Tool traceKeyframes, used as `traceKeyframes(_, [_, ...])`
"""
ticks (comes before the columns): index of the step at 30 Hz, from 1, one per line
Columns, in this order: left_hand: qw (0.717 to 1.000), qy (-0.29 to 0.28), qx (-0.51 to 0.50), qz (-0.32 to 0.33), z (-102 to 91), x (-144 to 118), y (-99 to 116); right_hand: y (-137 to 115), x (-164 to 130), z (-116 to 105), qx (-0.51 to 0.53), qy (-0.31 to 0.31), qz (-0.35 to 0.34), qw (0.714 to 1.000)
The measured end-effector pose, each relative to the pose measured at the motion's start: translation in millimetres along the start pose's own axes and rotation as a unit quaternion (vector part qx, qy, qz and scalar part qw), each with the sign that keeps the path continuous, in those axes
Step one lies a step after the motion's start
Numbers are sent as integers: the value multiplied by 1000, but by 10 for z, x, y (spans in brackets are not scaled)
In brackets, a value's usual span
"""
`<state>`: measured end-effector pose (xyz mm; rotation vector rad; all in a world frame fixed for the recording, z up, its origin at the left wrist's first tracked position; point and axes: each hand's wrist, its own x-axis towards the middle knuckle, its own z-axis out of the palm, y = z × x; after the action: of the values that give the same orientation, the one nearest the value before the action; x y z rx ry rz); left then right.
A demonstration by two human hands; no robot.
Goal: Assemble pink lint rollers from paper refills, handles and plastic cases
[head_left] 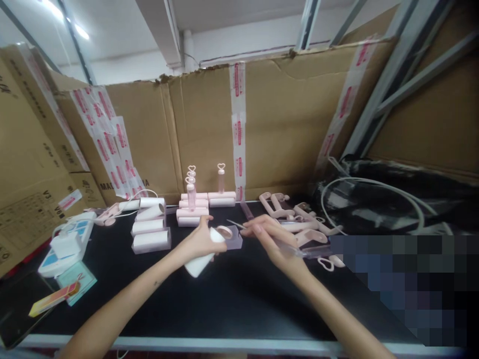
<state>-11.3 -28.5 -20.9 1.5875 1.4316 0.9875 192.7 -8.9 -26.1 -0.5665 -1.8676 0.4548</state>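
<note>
My left hand (204, 239) is closed around a white lint-roller roll (200, 264), tilted, with a pinkish round end facing up and to the right. In my right hand (275, 239) is a screwdriver (236, 224); its thin metal shaft points left toward the roll's end, apart from it. Its handle looks see-through and is partly hidden by the palm. A clear plastic box (235, 239) sits behind the roll. Pink handle parts (309, 237) lie beside my right hand, some of them behind it.
White rolls in clear cases (151, 242) lie at left. Pink rollers (192, 215) with heart-topped handles stand at the back against cardboard (202, 129). A power strip (67, 244), a teal card (77, 281) and a phone (22, 309) lie far left. A cable (370, 179) loops over black plastic at right.
</note>
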Motion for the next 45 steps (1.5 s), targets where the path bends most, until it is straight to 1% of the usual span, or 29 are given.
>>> traceKeyframes(2, [999, 22, 34, 12, -77, 103, 69, 100, 28, -17, 31, 18, 69, 997])
traceKeyframes(4, [995, 59, 60, 45, -133, 209, 164, 158, 61, -28, 75, 38, 124, 989])
traceKeyframes(6, [990, 87, 75, 87, -141, 284, 263, 147, 98, -58, 103, 61, 150, 981])
traceKeyframes(8, [984, 99, 82, 126, -107, 307, 345, 80, 130, -128, 83, 62, 137, 985])
traceKeyframes(9, [981, 101, 83, 142, -84, 299, 377, 40, 140, -178, 50, 44, 117, 991])
traceKeyframes(10, [979, 104, 84, 154, -64, 281, 401, 4, 142, -235, 2, 13, 98, 995])
traceKeyframes(11, [977, 109, 84, 164, -52, 257, 420, -21, 135, -296, -57, -25, 88, 994])
traceKeyframes(12, [974, 115, 85, 175, -50, 230, 434, -31, 116, -354, -127, -66, 92, 985])
traceKeyframes(13, [971, 122, 87, 187, -59, 204, 444, -24, 87, -405, -207, -113, 113, 965])
traceKeyframes(14, [967, 129, 88, 200, -78, 181, 451, -2, 47, -444, -286, -158, 146, 934])
traceKeyframes(15, [963, 136, 87, 214, -104, 163, 456, 32, 0, -471, -353, -199, 181, 896])
traceKeyframes(16, [960, 141, 82, 227, -134, 150, 458, 74, -51, -484, -402, -234, 209, 860])
traceKeyframes(17, [958, 144, 73, 237, -163, 142, 459, 119, -103, -488, -430, -263, 227, 833])
traceKeyframes(18, [957, 145, 62, 244, -190, 137, 459, 161, -152, -485, -440, -285, 235, 819])
traceKeyframes(19, [957, 146, 49, 248, -211, 135, 458, 196, -193, -479, -436, -298, 235, 816])
traceKeyframes(22, [958, 137, 14, 252, -235, 135, 451, 245, -256, -476, -419, -316, 222, 822])
traceKeyframes(25, [960, 118, -43, 252, -215, 154, 426, 217, -212, -487, -402, -318, 206, 833])
traceKeyframes(27, [959, 110, -95, 243, -192, 182, 394, 174, -128, -462, -384, -310, 193, 848])
traceKeyframes(29, [957, 112, -129, 235, -172, 217, 355, 129, -14, -388, -363, -295, 170, 867])
traceKeyframes(31, [954, 124, -137, 234, -156, 253, 313, 96, 111, -274, -312, -261, 129, 904])
traceKeyframes(33, [952, 139, -134, 237, -143, 284, 273, 78, 236, -163, -235, -221, 82, 943])
traceKeyframes(35, [951, 153, -127, 239, -127, 310, 237, 55, 369, -100, -174, -186, 45, 966])
traceKeyframes(37, [949, 163, -116, 242, -100, 333, 210, -4, 525, -100, -159, -149, 29, 976])
traceKeyframes(39, [948, 168, -101, 249, -55, 348, 200, -117, 710, -131, -125, -80, 19, 989])
traceKeyframes(41, [948, 164, -85, 259, 8, 354, 215, -268, 913, -142, -32, -2, 5, 999])
traceKeyframes(42, [948, 159, -78, 264, 43, 354, 233, -344, 1012, -129, 23, 26, -2, 999])
traceKeyframes(43, [948, 155, -72, 269, 77, 355, 257, -409, 1105, -102, 69, 41, -6, 997])
traceKeyframes(44, [948, 151, -69, 273, 109, 359, 288, -457, 1186, -67, 95, 39, -4, 995])
traceKeyframes(45, [947, 148, -69, 277, 135, 367, 322, -484, 1250, -28, 97, 22, 4, 995])
